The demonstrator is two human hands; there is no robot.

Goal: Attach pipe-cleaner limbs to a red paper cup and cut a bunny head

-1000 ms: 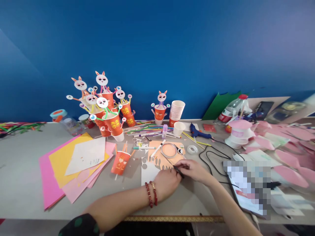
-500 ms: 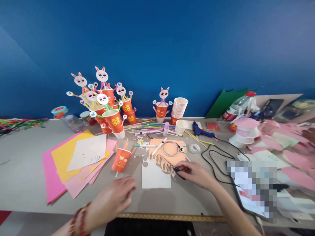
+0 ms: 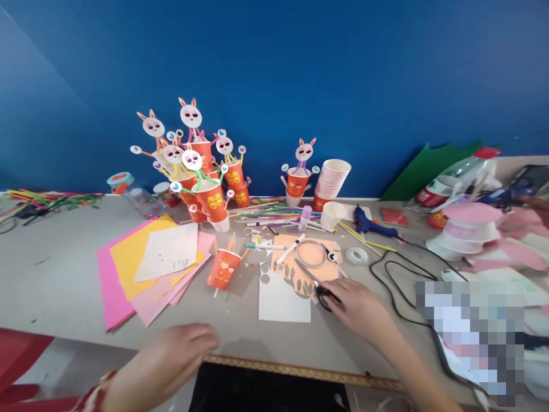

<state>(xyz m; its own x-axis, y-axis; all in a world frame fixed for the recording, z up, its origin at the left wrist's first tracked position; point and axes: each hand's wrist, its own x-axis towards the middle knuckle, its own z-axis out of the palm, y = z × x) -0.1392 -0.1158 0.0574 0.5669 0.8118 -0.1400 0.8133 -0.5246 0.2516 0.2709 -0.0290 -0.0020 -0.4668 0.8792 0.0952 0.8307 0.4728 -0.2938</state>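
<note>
Scissors [image 3: 318,287] slant below and right of centre on my screen, blades pointing upper left, handle end held by the right hand [image 3: 362,309], the nearer one, while the left hand [image 3: 182,346] (loosely spread, nothing showing in it) hangs well apart, lower left.

Single head-worn view, close over the grey table [image 3: 64,246], facing forward and down, blue wall [image 3: 274,74] beyond

grey tabletop [image 3: 64,269] | tilted red cup [image 3: 225,270] | white sheet [image 3: 283,306] | blue glue gun [image 3: 377,229] | tape roll [image 3: 357,262]
</note>
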